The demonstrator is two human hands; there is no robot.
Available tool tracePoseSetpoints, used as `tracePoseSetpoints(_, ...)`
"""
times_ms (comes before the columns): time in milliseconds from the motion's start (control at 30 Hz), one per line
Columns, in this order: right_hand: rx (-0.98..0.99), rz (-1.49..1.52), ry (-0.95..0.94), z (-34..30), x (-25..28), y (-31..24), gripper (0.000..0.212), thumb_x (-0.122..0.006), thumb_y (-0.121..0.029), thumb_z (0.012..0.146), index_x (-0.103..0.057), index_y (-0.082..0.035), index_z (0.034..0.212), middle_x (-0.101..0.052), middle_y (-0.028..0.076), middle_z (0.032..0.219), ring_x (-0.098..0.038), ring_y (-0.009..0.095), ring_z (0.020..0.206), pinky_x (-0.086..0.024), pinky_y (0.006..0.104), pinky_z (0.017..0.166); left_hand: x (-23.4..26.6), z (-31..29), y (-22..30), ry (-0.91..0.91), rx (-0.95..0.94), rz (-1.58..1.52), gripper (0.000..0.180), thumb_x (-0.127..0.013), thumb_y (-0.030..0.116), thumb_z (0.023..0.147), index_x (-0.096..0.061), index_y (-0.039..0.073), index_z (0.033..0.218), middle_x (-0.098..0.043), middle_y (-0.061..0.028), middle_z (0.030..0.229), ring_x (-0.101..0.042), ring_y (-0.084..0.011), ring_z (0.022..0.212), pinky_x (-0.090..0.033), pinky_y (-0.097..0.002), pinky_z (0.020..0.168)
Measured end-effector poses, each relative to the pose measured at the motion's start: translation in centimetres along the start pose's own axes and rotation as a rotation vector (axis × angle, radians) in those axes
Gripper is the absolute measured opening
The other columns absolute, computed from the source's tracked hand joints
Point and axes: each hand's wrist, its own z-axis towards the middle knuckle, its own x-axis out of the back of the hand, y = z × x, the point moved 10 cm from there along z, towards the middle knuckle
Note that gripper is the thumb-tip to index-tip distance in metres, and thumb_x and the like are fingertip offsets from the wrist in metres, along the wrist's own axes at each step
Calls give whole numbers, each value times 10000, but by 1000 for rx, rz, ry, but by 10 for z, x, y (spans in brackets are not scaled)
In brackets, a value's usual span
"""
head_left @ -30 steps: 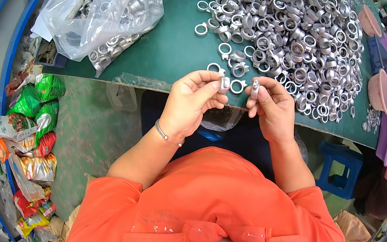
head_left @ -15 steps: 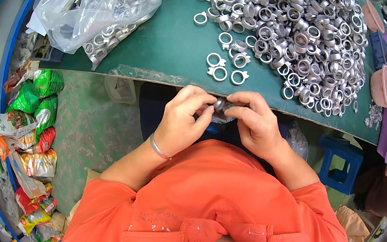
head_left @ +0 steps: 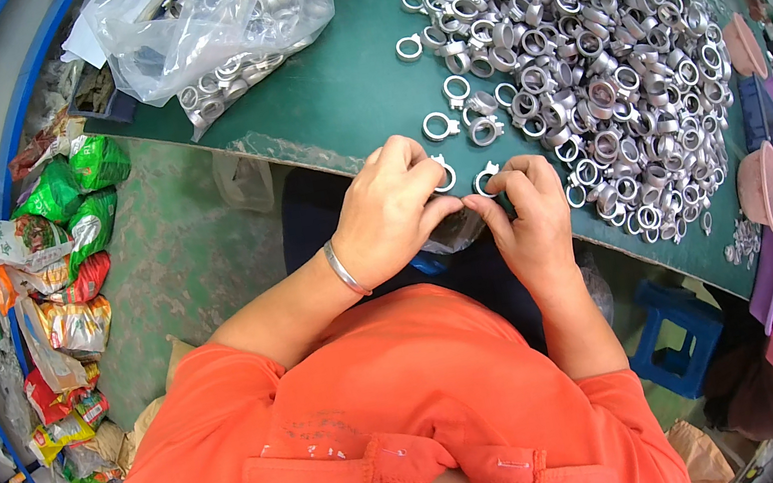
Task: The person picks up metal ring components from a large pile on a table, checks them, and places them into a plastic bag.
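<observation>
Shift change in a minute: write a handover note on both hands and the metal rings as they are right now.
Left hand: fingers pinch a metal ring at the green table edge.
Right hand: fingers hold a second ring beside it.
Big pile of rings lies loose on the table ahead; a few singles sit nearer.
Clear bag of rings at far left.
Done: cannot tell.
Left: the pile is large.
</observation>
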Motion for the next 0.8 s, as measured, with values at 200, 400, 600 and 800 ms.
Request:
tracePoseSetpoints(200,-49,100,-17,-4,1,9,242,-764,-19,668,-581,-27,826,-552,105,877,-548,284,784,-453,367,674,1,-6,-11,16,149,-125,344,-735,-20,714,-583,9,1022,-548,-99,931,-588,-194,745,-499,-290,628)
tracePoseSetpoints(400,-43,147,-11,-4,1,8,261,-745,10,680,-579,-28,877,-581,112,916,-563,288,813,-459,364,696,0,-8,-13,10,150,-177,409,-725,-37,713,-570,10,1089,-551,-89,936,-570,-180,750,-489,-275,638)
tracePoseSetpoints(600,-60,178,-37,-3,0,7,317,-734,34,680,-575,-24,948,-604,116,942,-571,287,820,-465,358,715,2,-11,-16,25,189,-243,520,-715,-62,699,-536,29,1179,-568,-81,942,-555,-178,790,-478,-274,669)
tracePoseSetpoints(800,-100,184,-35,-4,-1,10,364,-727,57,672,-572,-22,991,-609,111,949,-570,280,812,-462,348,708,5,-14,-12,80,133,-212,554,-709,-75,693,-530,35,1206,-591,-87,947,-559,-193,791,-474,-281,670)
